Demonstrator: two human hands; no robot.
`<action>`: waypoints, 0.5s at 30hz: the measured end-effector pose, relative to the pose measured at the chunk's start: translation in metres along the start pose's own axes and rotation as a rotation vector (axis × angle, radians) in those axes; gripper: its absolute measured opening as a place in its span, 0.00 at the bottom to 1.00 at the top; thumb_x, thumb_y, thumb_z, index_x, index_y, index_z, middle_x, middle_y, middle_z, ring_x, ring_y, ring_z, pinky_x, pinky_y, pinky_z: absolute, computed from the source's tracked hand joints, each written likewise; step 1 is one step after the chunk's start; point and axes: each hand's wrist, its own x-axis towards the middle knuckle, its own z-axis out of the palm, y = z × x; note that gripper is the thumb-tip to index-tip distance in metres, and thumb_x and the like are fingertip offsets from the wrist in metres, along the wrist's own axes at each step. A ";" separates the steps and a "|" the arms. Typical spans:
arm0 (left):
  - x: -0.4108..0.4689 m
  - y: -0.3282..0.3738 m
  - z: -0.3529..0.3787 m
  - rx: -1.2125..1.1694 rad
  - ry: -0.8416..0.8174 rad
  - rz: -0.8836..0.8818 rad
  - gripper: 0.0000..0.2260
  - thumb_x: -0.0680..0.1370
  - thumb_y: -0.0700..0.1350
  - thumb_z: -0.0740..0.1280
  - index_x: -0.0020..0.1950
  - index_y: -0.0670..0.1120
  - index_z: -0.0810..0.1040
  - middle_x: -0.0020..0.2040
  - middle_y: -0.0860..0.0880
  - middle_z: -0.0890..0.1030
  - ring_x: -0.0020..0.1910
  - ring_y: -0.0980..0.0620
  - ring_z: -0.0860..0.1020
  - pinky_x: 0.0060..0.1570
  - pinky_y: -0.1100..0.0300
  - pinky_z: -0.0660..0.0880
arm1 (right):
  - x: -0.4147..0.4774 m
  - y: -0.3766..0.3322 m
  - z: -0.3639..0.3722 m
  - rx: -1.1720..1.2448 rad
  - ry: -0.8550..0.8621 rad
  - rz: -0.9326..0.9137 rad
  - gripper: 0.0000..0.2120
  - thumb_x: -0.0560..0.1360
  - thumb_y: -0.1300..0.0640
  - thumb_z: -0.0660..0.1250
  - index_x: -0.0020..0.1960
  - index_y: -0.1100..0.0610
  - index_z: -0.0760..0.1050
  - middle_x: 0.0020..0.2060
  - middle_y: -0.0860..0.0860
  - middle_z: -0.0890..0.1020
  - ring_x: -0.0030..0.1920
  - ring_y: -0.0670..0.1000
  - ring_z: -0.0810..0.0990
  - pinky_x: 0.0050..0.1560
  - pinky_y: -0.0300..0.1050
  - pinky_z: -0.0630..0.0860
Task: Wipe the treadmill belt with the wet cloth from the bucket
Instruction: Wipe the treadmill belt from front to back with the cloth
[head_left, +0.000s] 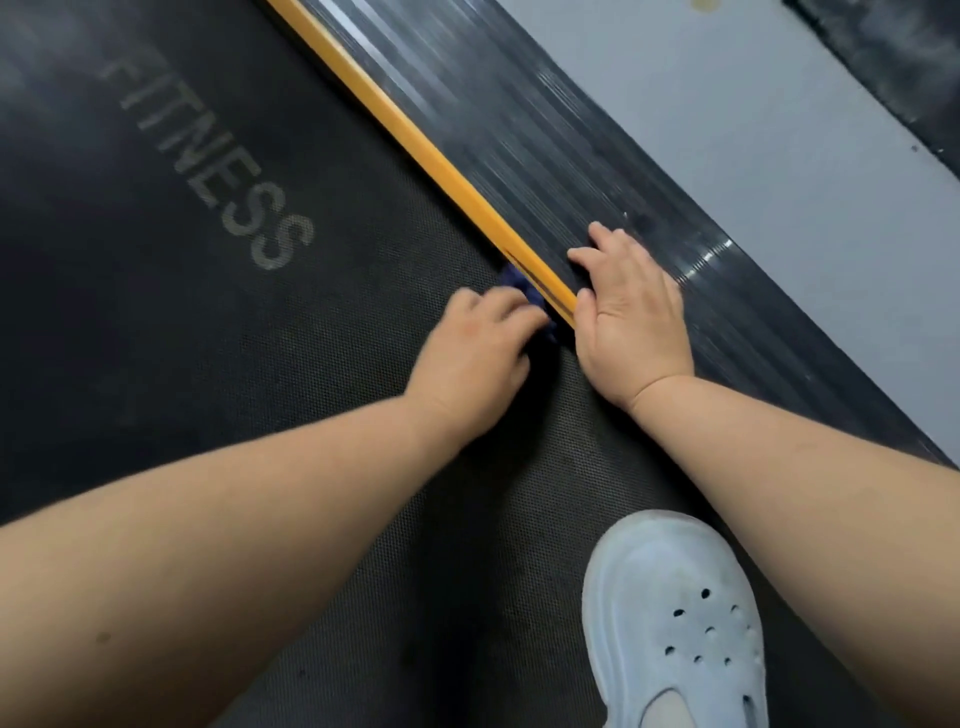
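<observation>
The black treadmill belt (218, 322) fills the left and middle of the view, with grey "FITNESS" lettering on it. My left hand (475, 358) grips a dark blue cloth (524, 291) and presses it on the belt right beside the orange edge strip (415, 135). Most of the cloth is hidden under the hand. My right hand (631, 317) lies flat, fingers spread, on the ribbed black side rail (545, 140), its thumb against the strip. No bucket is in view.
A pale blue clog (675, 623) on my foot stands on the belt at the bottom right. Beyond the side rail is grey floor (779, 156), and a dark mat edge (898, 57) sits at the top right corner.
</observation>
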 end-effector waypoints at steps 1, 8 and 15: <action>-0.005 0.009 0.001 -0.006 -0.047 0.083 0.15 0.69 0.43 0.61 0.51 0.45 0.81 0.50 0.45 0.81 0.39 0.42 0.76 0.46 0.57 0.65 | 0.000 0.000 -0.001 0.004 0.006 0.008 0.18 0.78 0.58 0.57 0.67 0.52 0.70 0.73 0.49 0.64 0.74 0.51 0.59 0.72 0.53 0.54; 0.024 -0.052 -0.031 0.055 0.073 -0.198 0.16 0.73 0.37 0.61 0.58 0.44 0.80 0.57 0.42 0.79 0.50 0.37 0.74 0.50 0.47 0.74 | -0.001 0.000 0.000 0.003 -0.011 0.007 0.18 0.79 0.58 0.56 0.68 0.52 0.68 0.74 0.48 0.63 0.75 0.50 0.57 0.72 0.51 0.52; -0.008 -0.015 -0.013 0.040 -0.062 0.155 0.16 0.73 0.40 0.56 0.54 0.44 0.81 0.52 0.44 0.81 0.41 0.41 0.75 0.44 0.54 0.73 | -0.001 0.003 -0.009 0.061 -0.072 0.001 0.20 0.79 0.60 0.55 0.70 0.51 0.68 0.75 0.47 0.62 0.75 0.49 0.55 0.72 0.45 0.50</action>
